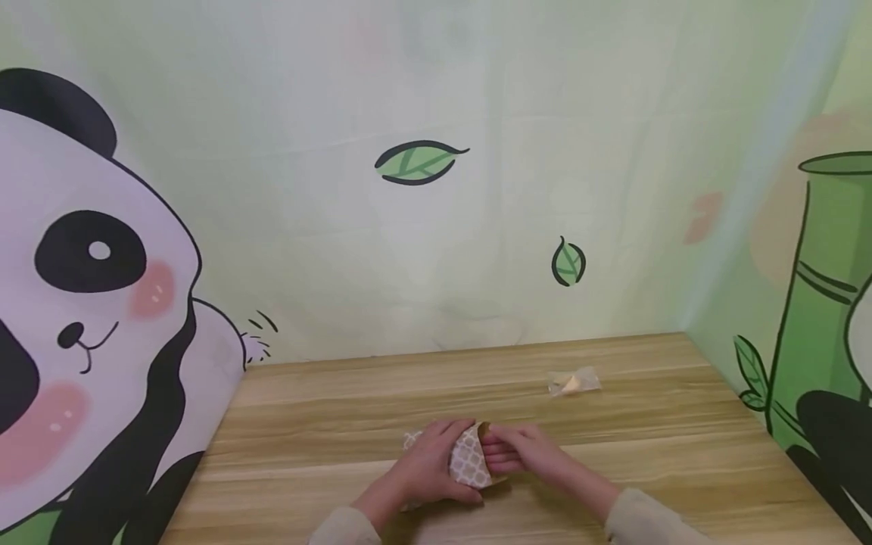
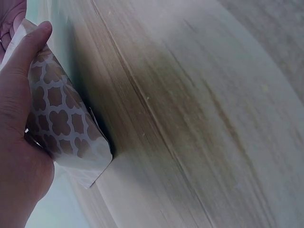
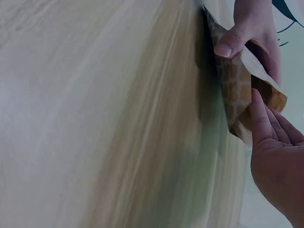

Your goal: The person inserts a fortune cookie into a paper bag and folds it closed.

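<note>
A paper bag [image 1: 468, 460] with a white lattice pattern on brown lies on its side low over the table. Across its middle my left hand [image 1: 431, 463] grips it, thumb on the near side and fingers over the far side. In the left wrist view, the closed end of the bag [image 2: 66, 118] sticks out past the palm. The bag's mouth faces right, and the right wrist view shows its plain brown inside [image 3: 275, 99]. My right hand [image 1: 527, 452] is at that mouth with its fingers fairly straight, the fingertips partly hidden within the opening.
Farther back on the wooden table [image 1: 327, 409] lies a small clear packet [image 1: 574, 382] with something pale orange in it. A pale green backdrop [image 1: 306, 227] printed with leaves, a panda and bamboo rises behind the table and along both sides.
</note>
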A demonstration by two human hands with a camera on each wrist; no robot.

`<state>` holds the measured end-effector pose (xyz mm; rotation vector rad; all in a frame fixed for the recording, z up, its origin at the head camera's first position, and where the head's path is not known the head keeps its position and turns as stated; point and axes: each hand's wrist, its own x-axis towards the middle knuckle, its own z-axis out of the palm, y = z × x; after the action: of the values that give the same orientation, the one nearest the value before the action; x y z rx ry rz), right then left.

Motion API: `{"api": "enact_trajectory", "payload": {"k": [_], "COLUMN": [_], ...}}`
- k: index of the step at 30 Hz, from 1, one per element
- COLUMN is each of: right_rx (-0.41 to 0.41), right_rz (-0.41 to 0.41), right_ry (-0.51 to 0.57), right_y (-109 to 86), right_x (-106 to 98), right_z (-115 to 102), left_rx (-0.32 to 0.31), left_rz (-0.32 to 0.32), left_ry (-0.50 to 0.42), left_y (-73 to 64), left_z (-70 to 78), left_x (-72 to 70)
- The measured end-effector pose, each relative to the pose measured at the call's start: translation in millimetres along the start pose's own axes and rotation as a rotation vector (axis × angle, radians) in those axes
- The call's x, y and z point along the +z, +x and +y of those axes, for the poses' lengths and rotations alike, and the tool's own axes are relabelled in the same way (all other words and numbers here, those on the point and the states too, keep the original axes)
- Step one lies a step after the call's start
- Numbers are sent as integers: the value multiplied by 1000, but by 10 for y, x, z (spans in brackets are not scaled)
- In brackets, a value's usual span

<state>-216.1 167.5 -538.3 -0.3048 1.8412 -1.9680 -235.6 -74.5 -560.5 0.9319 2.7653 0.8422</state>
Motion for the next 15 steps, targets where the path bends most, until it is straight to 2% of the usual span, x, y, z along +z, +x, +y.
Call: {"api": "enact_trajectory", "payload": {"k": [3,5,10,13,15], "right_rx": [-19,-51,-196,-311,-354], "right_rz": [-10,-4,79,136,167], "right_ry": [-66,-173,-623,-900,-1033], "right_y": [-3,-27,-88,-82,-60], "right_x": [-71,-186,-583,-840,-1001], "right_z": [-32,-55,-114,-159,-198], "left_rx": [-11,-13,-1,0,2], "left_rz": [-4,-5,-8,-16,-19], "left_ry": [7,13,33,35,31], "left_y": [-26,-49,-99,-114,-117], "left_z": [-24,-37,-66,-83,-96], "left_x": [-18,-39,-95,-113,-115]}}
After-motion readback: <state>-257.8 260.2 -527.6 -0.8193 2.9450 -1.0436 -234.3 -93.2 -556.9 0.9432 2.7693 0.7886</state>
